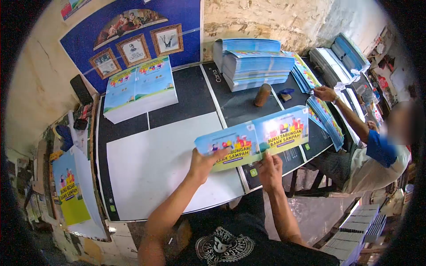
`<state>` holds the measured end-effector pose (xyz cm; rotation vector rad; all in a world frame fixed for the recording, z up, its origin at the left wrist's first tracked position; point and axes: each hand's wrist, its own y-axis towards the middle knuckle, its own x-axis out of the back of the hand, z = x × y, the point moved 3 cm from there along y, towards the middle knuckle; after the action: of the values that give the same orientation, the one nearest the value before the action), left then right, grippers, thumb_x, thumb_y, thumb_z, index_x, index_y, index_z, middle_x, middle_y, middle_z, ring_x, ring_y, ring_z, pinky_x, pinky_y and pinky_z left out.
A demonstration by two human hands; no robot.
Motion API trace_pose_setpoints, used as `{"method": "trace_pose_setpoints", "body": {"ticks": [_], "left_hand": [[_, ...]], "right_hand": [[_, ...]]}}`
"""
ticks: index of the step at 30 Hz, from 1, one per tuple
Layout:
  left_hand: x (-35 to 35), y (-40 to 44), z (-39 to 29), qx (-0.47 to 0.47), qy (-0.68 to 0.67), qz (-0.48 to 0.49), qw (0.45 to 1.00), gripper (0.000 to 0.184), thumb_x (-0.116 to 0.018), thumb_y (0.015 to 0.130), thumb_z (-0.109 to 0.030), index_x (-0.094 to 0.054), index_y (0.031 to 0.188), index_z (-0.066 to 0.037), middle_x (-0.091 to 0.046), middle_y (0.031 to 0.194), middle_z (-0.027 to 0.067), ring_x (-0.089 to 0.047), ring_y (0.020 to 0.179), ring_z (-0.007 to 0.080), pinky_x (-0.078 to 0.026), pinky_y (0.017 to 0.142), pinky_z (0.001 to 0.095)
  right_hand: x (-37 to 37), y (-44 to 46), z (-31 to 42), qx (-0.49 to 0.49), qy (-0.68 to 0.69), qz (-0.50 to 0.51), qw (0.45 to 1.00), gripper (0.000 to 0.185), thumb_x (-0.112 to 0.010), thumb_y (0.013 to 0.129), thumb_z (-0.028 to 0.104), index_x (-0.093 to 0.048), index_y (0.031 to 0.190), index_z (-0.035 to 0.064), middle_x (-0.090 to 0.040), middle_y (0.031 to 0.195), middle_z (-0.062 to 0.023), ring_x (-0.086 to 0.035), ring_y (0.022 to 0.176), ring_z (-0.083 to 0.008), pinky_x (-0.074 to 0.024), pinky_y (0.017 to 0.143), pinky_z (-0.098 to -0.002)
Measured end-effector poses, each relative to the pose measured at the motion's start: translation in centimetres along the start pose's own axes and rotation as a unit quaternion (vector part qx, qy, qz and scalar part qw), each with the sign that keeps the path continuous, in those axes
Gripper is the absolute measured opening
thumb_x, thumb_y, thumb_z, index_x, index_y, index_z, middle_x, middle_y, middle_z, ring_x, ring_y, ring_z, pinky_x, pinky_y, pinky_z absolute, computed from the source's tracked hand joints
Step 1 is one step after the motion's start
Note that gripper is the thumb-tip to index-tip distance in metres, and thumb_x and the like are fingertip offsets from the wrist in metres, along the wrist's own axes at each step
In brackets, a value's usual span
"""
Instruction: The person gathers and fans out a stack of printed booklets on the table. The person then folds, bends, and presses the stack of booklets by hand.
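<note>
A printed sheet (284, 128) with two side-by-side covers reading "Buku Tabungan Bank Sampah" is held up over the table. My left hand (205, 163) grips its left lower part, thumb on top of the print. At the lower edge near the middle, my right hand (270, 167) pinches the sheet, fingers closed. Beneath it lies a large white sheet (151, 164) on the black tabletop (191, 91). Behind that sits a thick stack of the same kind of printed sheets (140, 91) at the back left.
Tall stacks of blue folded booklets (255, 68) stand against the wall, with a brown cylinder (262, 95) in front. A co-worker (377, 146) sits at the right, one hand at fanned booklets (324, 117). Another printed cover (71, 190) lies far left.
</note>
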<state>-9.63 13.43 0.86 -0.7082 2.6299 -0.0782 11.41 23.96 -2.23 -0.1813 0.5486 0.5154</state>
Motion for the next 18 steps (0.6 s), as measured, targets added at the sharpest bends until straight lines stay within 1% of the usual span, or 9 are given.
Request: {"method": "trace_pose_setpoints", "body": {"ticks": [2,7,9,10,11,12,15,16,18], "left_hand": [[-0.3,1.6,1.0,0.03,-0.004,0.017,0.999,0.037,-0.085,0.082,-0.013,-0.07,0.114,-0.002,-0.073,0.109,0.0064,-0.068,0.099,0.0162,-0.053,0.092,0.0351],[2.1,5.0,4.2,-0.058,0.085,0.086,0.991,0.046,-0.066,0.099,-0.043,-0.072,0.111,0.001,-0.073,0.098,0.0069,-0.065,0.089,0.0137,-0.053,0.082,0.0317],[2.8,5.9,3.9,-0.114,0.031,0.09,0.989,0.045,-0.062,0.102,-0.042,-0.07,0.111,0.002,-0.072,0.094,0.0072,-0.065,0.088,0.0143,-0.053,0.082,0.0319],[3.3,6.1,3.9,-0.14,0.005,0.091,0.986,0.045,-0.06,0.103,-0.041,-0.07,0.112,0.002,-0.071,0.091,0.0073,-0.065,0.087,0.0146,-0.053,0.082,0.0321],[3.3,6.3,4.2,-0.162,-0.006,0.079,0.984,0.046,-0.055,0.106,-0.041,-0.068,0.113,0.002,-0.07,0.088,0.0077,-0.065,0.085,0.0146,-0.053,0.082,0.0323],[3.3,6.4,4.2,-0.163,0.01,0.076,0.984,0.046,-0.055,0.106,-0.041,-0.068,0.114,0.002,-0.07,0.088,0.0079,-0.065,0.084,0.0146,-0.053,0.081,0.0324],[3.0,6.6,4.6,-0.15,0.091,0.074,0.982,0.042,-0.055,0.106,-0.038,-0.067,0.116,0.001,-0.069,0.087,0.0067,-0.068,0.089,0.0155,-0.054,0.086,0.0323],[2.9,6.5,4.2,-0.155,0.109,0.062,0.98,0.037,-0.059,0.104,-0.034,-0.068,0.113,0.001,-0.07,0.084,0.0073,-0.068,0.084,0.015,-0.054,0.083,0.0318],[2.6,6.3,3.2,-0.164,0.146,0.037,0.975,0.028,-0.068,0.099,-0.027,-0.07,0.107,0.0,-0.071,0.078,0.0085,-0.067,0.075,0.014,-0.055,0.076,0.0308]], "right_hand": [[0.0,0.8,0.9,0.001,-0.022,-0.029,0.999,0.019,-0.057,0.105,0.018,-0.064,0.112,0.0022,-0.069,0.105,-0.0052,-0.064,0.089,-0.0145,-0.0516,0.08,-0.0326],[-0.3,2.0,3.9,0.064,-0.129,-0.092,0.985,0.021,-0.057,0.105,0.016,-0.065,0.117,-0.0005,-0.068,0.106,-0.0047,-0.062,0.091,-0.0126,-0.05,0.08,-0.0308],[0.7,3.2,7.5,0.134,-0.401,-0.107,0.9,0.027,-0.054,0.106,0.019,-0.065,0.119,-0.0018,-0.067,0.104,-0.0033,-0.058,0.084,-0.012,-0.049,0.078,-0.0311],[0.1,3.8,9.0,0.184,-0.572,-0.099,0.794,0.031,-0.052,0.107,0.023,-0.066,0.117,-0.0021,-0.066,0.097,-0.0006,-0.053,0.073,-0.0104,-0.0477,0.071,-0.0305],[-2.1,4.8,10.4,0.171,-0.353,-0.11,0.913,0.032,-0.052,0.108,0.023,-0.064,0.123,-0.0029,-0.066,0.104,-0.0028,-0.055,0.077,-0.0108,-0.0481,0.073,-0.03],[-4.3,6.3,11.7,0.15,-0.111,-0.117,0.975,0.036,-0.051,0.108,0.022,-0.061,0.13,-0.0037,-0.066,0.111,-0.0049,-0.056,0.08,-0.0113,-0.0484,0.075,-0.0294],[-4.6,12.7,17.1,0.227,-0.204,-0.034,0.952,0.039,-0.051,0.108,0.017,-0.052,0.139,-0.0063,-0.063,0.122,-0.0111,-0.06,0.103,-0.0126,-0.0501,0.094,-0.0289],[-5.8,15.3,18.4,0.294,-0.353,-0.016,0.888,0.04,-0.051,0.108,0.016,-0.05,0.141,-0.0068,-0.063,0.124,-0.0122,-0.06,0.108,-0.0125,-0.0502,0.097,-0.0276],[-9.7,19.7,20.4,0.29,-0.291,0.034,0.911,0.041,-0.05,0.108,0.016,-0.048,0.142,-0.0064,-0.065,0.12,-0.0101,-0.062,0.101,-0.0142,-0.0536,0.095,-0.0308]]}}
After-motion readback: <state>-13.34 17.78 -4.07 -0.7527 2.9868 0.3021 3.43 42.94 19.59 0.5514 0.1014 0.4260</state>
